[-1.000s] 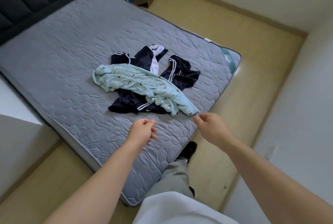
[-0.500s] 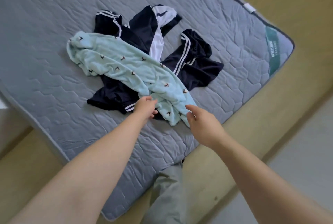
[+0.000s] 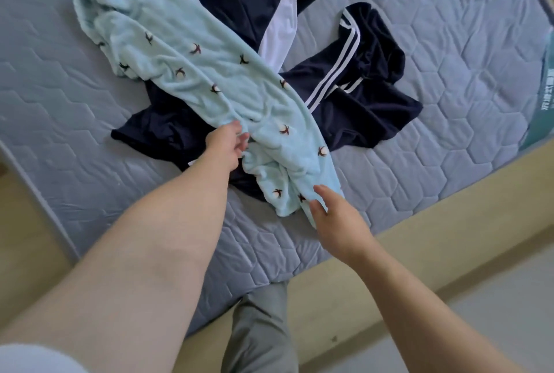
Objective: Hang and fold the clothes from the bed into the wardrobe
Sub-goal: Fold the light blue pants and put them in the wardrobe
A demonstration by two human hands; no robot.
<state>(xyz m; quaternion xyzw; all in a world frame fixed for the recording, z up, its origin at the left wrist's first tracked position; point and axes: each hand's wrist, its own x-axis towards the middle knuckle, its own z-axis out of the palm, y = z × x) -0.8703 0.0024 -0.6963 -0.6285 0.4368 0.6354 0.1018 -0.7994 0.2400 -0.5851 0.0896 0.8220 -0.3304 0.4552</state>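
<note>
Lying diagonally, pale-blue garment (image 3: 209, 78) runs far-left to near-right.

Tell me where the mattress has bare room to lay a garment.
Bare mattress lies left of the pale blue garment and right of the navy striped clothes, up to the edge. The middle is crowded: garment over clothes, left hand and right hand touching it.

Both bare forearms reach forward; the left hand (image 3: 226, 144) has relaxed fingers, the right hand (image 3: 335, 219) straight, spread ones.
</note>
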